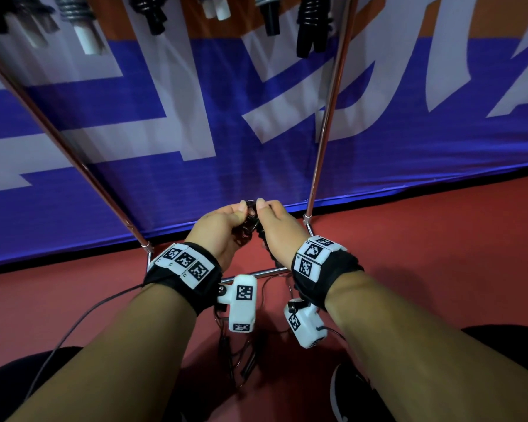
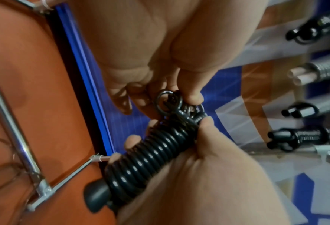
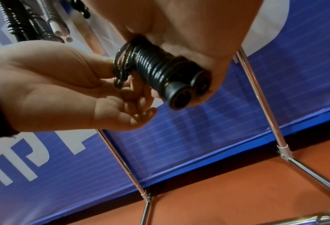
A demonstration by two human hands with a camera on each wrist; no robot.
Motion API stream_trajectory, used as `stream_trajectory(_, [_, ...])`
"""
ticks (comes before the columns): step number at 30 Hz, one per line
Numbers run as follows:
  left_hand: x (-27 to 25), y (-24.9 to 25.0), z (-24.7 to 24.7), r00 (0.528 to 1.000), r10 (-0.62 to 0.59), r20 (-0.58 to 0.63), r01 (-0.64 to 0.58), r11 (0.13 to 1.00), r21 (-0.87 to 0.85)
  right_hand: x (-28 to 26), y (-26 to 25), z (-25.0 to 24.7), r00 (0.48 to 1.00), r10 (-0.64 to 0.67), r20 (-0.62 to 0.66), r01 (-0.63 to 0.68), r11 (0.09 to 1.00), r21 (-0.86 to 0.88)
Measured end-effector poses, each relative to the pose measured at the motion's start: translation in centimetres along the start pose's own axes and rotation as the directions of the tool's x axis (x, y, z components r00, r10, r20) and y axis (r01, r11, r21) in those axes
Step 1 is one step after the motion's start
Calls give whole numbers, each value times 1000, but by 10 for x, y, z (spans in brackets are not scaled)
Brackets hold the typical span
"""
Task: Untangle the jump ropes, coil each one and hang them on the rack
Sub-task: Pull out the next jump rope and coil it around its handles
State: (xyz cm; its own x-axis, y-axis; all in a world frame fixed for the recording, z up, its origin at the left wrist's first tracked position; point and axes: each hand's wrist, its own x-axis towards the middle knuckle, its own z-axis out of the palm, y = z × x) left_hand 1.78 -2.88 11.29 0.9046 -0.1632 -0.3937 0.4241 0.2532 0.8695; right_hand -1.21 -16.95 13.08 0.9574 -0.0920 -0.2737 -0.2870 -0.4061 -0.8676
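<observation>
floor (image 1: 439,239): reddish-brown, smooth, fills lower frame | banner (image 1: 195,141): blue with large white lettering, orange band along top, spans upper frame behind everything | black strip (image 1: 378,202): runs beneath banner's lower edge | light: even, indoor

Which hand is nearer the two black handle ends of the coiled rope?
Right. The right hand grips the coil beside the handle ends; the left hand pinches the loose loops at the opposite end.

Your right hand (image 1: 276,226) hides most of the coiled black rope (image 1: 250,222) in the head view. The hung ropes (image 1: 313,22) and rack (image 1: 326,117) are cut off at the top edge. Loose cord on the floor (image 1: 241,357) sits half behind your wrist cameras, too thin to trace.
</observation>
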Motion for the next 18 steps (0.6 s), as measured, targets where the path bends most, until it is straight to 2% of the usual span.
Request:
stream_trajectory(3, [-2,0,-4,1000,-5,30,7,998,-63,3,2,1,1000,10,23,-10,1000,-8])
stream_trajectory(8, [-6,-5,2,997,60,-41,-59,997,47,8,8,9,996,66,53,-66,998,4])
stream_trajectory(11, [-6,-5,5,997,70,-30,-68,995,73,7,10,8,998,45,33,-46,999,21])
stream_trajectory(18, [3,-9,5,1000,9,-15,-7,990,140,2,16,4,1000,-20,6,20,1000,5])
